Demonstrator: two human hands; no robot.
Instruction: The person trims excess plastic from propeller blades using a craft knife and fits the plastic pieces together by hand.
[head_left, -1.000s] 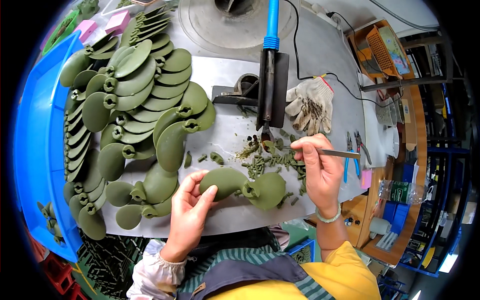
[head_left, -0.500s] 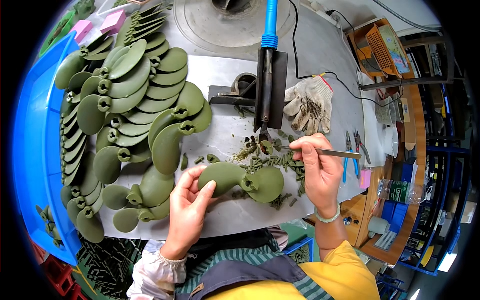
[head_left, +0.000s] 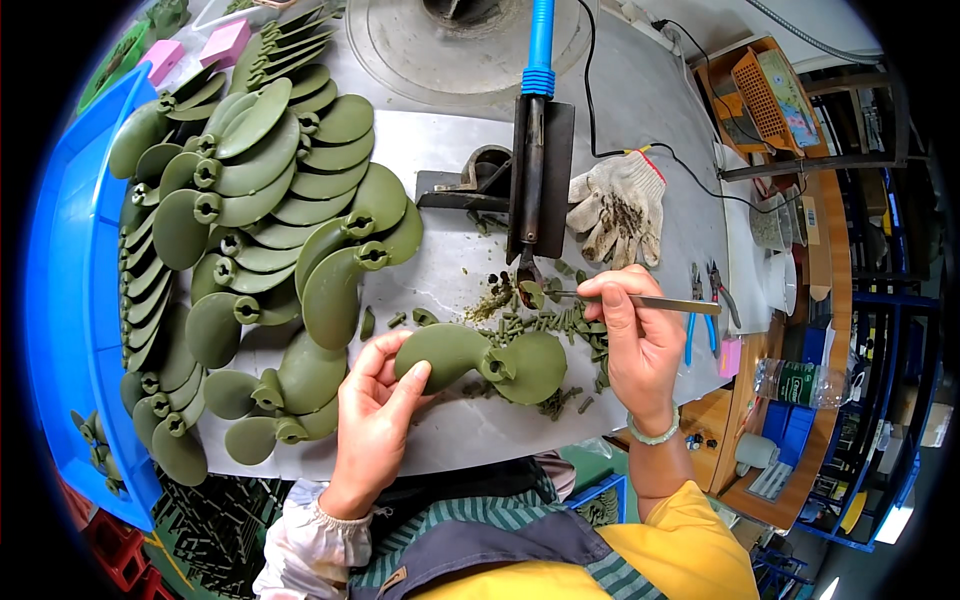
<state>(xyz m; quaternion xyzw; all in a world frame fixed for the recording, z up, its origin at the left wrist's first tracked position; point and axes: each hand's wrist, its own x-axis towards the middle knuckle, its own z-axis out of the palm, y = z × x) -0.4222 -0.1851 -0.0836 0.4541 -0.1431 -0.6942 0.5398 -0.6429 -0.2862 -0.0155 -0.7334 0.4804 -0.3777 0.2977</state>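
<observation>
Pinching one blade of the green propeller (head_left: 512, 371) between thumb and fingers, your left hand (head_left: 375, 425) lies at its 8 o'clock, fingers partly hidden behind the blade. At 3 o'clock, your right hand (head_left: 640, 345) grips a slim metal tool (head_left: 675, 305), its far end reaching a small green piece (head_left: 534, 294) at 1 o'clock. Compared with one second earlier, the propeller sits slightly farther toward 12 o'clock. Contact between piece and dark tip (head_left: 527, 266) is hard to make out; the blue handle (head_left: 538, 80) is cut off at 12 o'clock.
</observation>
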